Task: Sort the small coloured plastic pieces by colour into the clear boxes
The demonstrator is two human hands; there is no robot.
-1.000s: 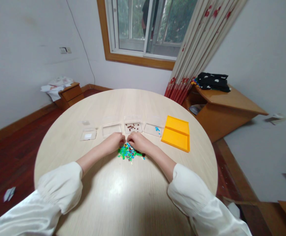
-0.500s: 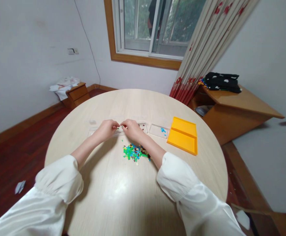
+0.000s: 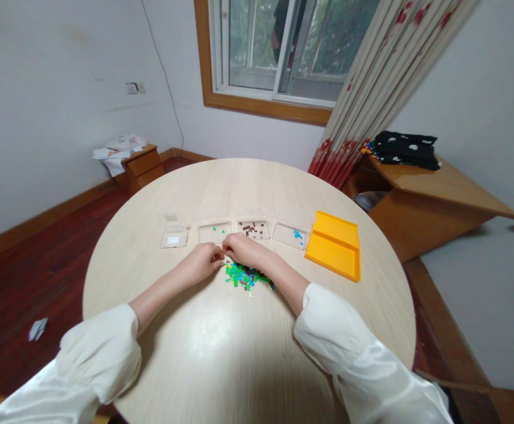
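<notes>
A heap of tiny coloured bricks (image 3: 244,276), mostly green, lies on the round wooden table (image 3: 221,359). My left hand (image 3: 201,262) rests at the heap's left edge, fingers curled into a pinch. My right hand (image 3: 244,249) sits at the heap's far edge, fingers also curled together; the two hands' fingertips nearly meet. What either pinch holds is too small to see. Beyond the hands stands a row of clear trays: one with a white piece (image 3: 174,238), one with green bits (image 3: 213,232), one with brown bricks (image 3: 253,229), one with blue bits (image 3: 290,235).
A yellow open box (image 3: 334,252) lies right of the trays. A wooden cabinet with dark clothes (image 3: 409,149) stands at the right by the curtain. A small bedside cabinet (image 3: 141,166) stands at the far left wall, and a scrap of paper (image 3: 38,328) lies on the floor.
Both hands pulled back from over the clear trays to the heap of bricks. Green bits now show in the second tray. The camera view shifted slightly.
</notes>
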